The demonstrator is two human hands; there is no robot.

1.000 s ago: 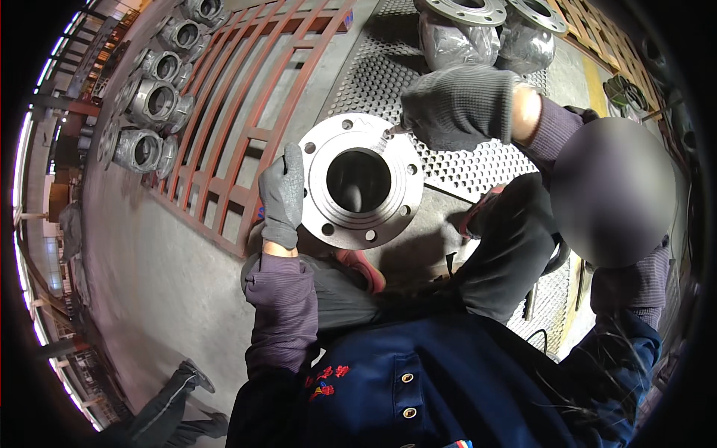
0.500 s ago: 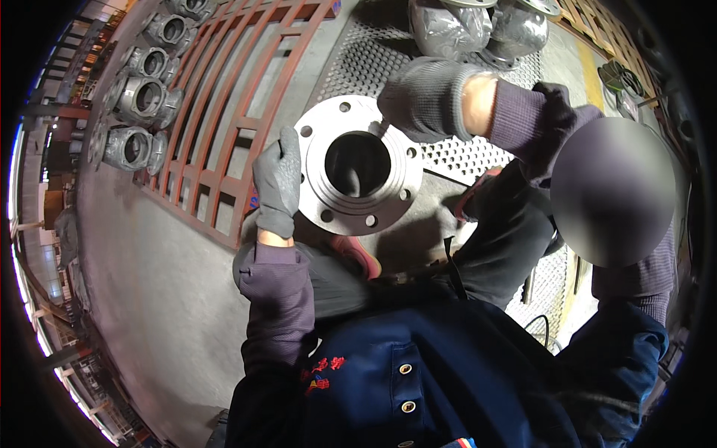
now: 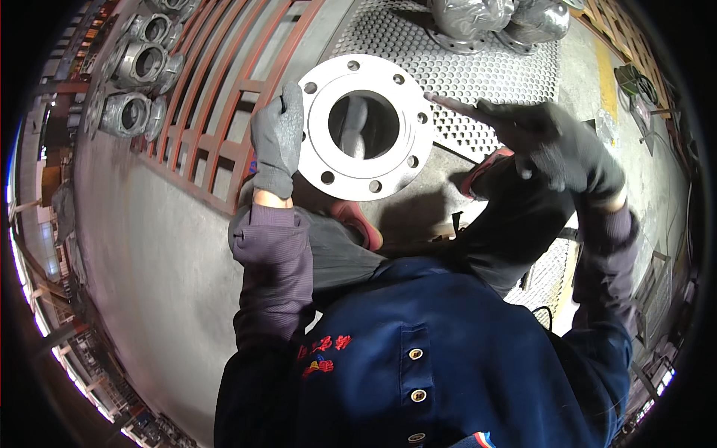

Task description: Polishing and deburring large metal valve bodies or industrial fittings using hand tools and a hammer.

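A silver flanged valve body or pipe fitting [image 3: 328,160], with bolt holes around its face and a wide round bore, stands in front of my knees. My left hand [image 3: 278,142], in a grey glove, is closed on the left edge of the flange, thumb toward the face. Out to the right, my gloved right hand [image 3: 556,145] is closed on a thin dark bar-like tool [image 3: 459,107]. Its tip lies at the flange's right rim; whether it touches I cannot tell. Most of the tool is hidden in the glove, and its exact kind does not show.
A red slatted metal rack [image 3: 224,119] lies at the left, with several wrapped valve bodies [image 3: 134,114] beyond it. Perforated metal plate [image 3: 478,75] covers the floor ahead. More wrapped fittings [image 3: 474,15] stand at its far end. Green coiled material [image 3: 635,84] lies far right.
My right hand has swung from above the flange out to the right, bringing the thin tool into view. The flange face has shifted slightly up and right; my left hand still holds its edge.
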